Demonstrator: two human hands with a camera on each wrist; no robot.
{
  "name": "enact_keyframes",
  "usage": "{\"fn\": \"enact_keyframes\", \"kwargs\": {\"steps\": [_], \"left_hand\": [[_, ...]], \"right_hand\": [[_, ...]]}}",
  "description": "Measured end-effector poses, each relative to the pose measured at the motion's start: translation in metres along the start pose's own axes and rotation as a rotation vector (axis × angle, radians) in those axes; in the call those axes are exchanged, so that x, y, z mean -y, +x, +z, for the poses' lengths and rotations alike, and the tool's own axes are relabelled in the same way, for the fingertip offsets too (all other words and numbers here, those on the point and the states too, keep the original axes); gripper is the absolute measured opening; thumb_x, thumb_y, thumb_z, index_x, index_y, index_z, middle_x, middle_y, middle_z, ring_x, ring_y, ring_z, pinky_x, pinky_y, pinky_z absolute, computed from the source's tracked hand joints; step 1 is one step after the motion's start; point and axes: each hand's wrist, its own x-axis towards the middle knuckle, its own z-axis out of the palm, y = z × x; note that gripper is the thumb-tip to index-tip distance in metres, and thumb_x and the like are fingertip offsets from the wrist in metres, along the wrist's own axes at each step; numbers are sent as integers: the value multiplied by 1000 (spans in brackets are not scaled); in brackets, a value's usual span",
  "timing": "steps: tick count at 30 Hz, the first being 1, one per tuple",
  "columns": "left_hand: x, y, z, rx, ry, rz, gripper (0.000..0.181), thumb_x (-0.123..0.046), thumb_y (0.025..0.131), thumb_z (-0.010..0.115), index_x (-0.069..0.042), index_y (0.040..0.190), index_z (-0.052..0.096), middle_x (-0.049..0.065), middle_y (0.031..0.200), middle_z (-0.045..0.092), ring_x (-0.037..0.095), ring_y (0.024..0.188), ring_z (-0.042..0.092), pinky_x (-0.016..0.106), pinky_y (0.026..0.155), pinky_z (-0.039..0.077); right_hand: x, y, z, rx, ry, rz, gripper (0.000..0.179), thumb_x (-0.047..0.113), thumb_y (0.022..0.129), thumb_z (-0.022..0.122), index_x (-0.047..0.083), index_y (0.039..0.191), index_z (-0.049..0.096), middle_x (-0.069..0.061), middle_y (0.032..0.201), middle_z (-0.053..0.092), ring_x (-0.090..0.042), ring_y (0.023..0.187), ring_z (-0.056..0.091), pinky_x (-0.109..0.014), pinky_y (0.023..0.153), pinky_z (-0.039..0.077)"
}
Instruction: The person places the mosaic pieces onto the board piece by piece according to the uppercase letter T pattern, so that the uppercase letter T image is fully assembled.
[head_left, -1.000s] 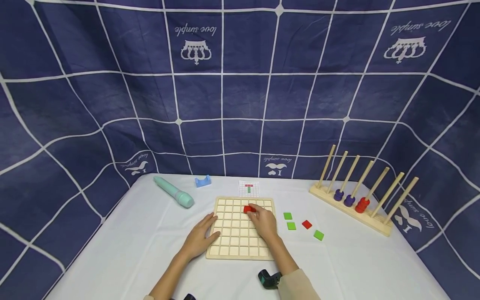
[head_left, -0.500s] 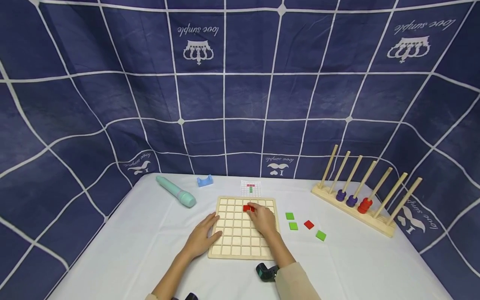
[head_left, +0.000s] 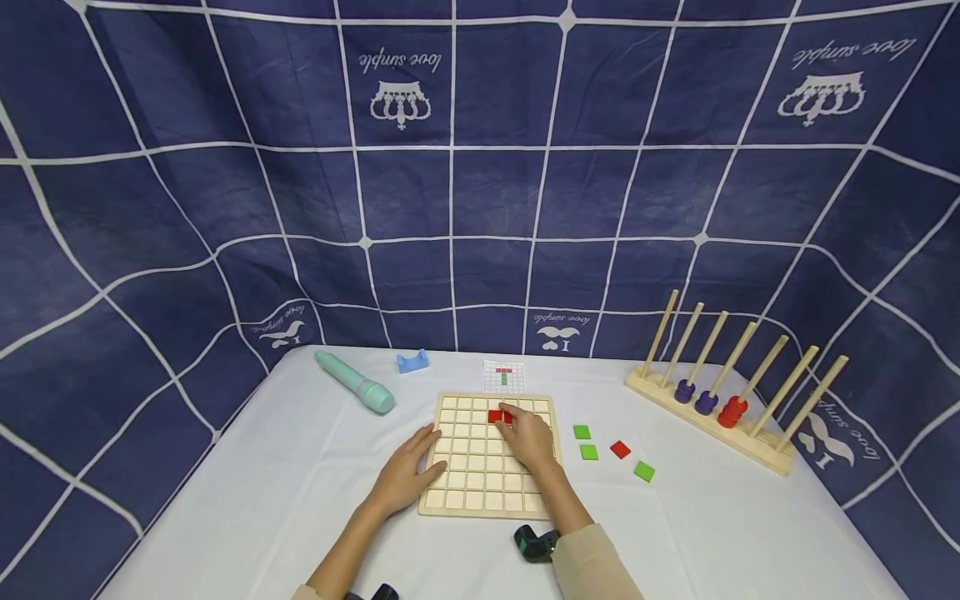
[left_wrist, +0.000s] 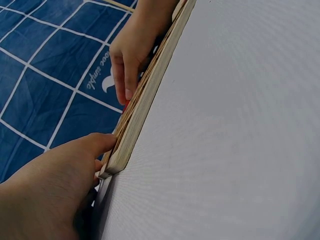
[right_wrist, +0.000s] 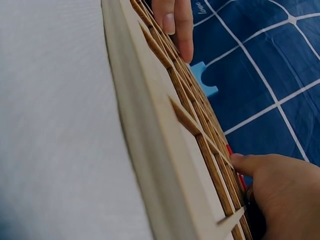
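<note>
A square wooden grid board lies on the table. My left hand rests along its left edge, with the thumb over the rim and the fingers stretched along the side. My right hand is at the upper part of the grid, thumb and forefinger pinching a red square tile at a cell. Immediately left of it, another red tile sits in the grid. The right fingertips partly cover the pinched tile; in the right wrist view, the thumb is at the red edge.
Right of the board lie several green tiles and a red tile. Behind it is a pattern card. A peg rack with rings stands far right. A teal toy microphone and blue stand are back left.
The tile in my right fingers has gone from slightly tilted to lying level beside the other red tile. The left hand keeps its place on the board, and the head view has shifted slightly.
</note>
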Motion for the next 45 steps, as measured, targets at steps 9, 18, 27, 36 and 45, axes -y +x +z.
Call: {"fn": "enact_keyframes", "kwargs": {"steps": [9,18,27,36,45], "left_hand": [[1,-1,1,7,5,-10,58,-37,89,59,-6,136,45,12,146,33,35,131,31,53,104,27],[1,0,1,9,11,-4,58,-37,89,59,-6,137,44,12,146,33,34,131,31,53,104,27],[1,0,0,2,6,-5,58,-37,90,58,-7,137,44,12,146,33,35,131,31,54,103,27],[1,1,1,8,4,-13,59,-37,90,58,-7,137,43,13,146,32,35,132,30,54,104,26],[2,3,2,16,13,-4,59,-38,90,58,-7,137,43,13,146,32,35,132,30,54,104,27]], "right_hand": [[-1,-3,-2,-47,97,6,32,23,82,71,11,111,68,10,45,33,-5,40,28,-22,36,24],[-17,-12,-21,-114,149,50,31,22,79,73,10,108,69,10,42,32,-3,36,24,-20,33,21],[-62,-31,-69,-148,90,131,39,33,79,73,8,109,68,6,44,35,-7,38,27,-23,35,23],[-105,-64,-122,-209,-32,148,43,35,78,74,6,108,68,7,44,34,-8,40,27,-25,38,23],[-119,-78,-137,-228,-83,152,38,31,78,75,7,106,68,7,46,32,-7,43,25,-24,38,21]]}}
